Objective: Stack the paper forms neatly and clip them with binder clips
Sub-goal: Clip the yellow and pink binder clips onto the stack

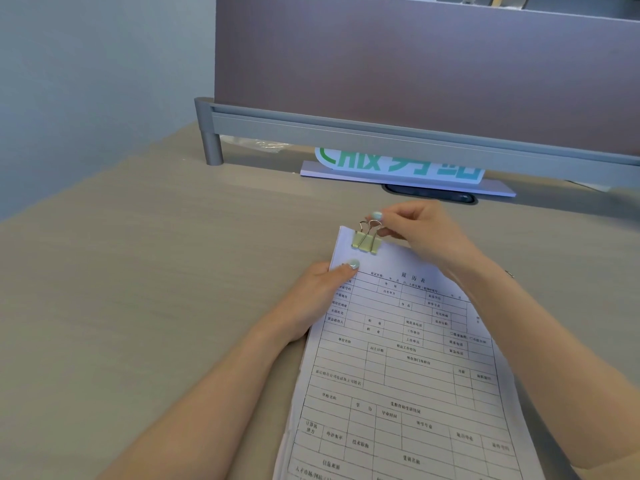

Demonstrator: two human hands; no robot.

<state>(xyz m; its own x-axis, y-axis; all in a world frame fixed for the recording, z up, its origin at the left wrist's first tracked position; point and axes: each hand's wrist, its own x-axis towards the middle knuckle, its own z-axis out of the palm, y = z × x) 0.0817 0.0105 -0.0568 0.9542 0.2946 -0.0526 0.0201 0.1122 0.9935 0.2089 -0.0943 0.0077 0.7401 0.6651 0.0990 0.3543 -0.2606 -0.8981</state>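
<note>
Pale blue wall fills the left side, and a light wooden desk (138,271) stretches across the front. At the back stands a grey-brown divider panel (415,64) on a silver rail, with a white sign with green letters (398,168) tucked under it.

Moving right, the left hand (322,296) lies on the left edge of the paper forms (408,375). Its thumb presses down on the top sheet and the other fingers curl under the edge, so this hand is gripping the pile and keeping it from sliding. The forms lie in one pile on the desk, tilted a little, with their top end pointing away from the person. The sheets look lined up well at the top. Near the bottom left a few edges peek out.

A pale yellow binder clip (367,241) sits on the top edge of the pile, near the left corner. It already bites the paper. Its two shiny wire handles stick up.

Farther right, the right hand (419,233) pinches one wire handle between thumb and finger.

I think the clipping step is nearly done for this clip. Next, the handle probably needs to be folded flat, gently, so the clip does not slip. Another clip may be wanted, but I see no other one here.
</note>
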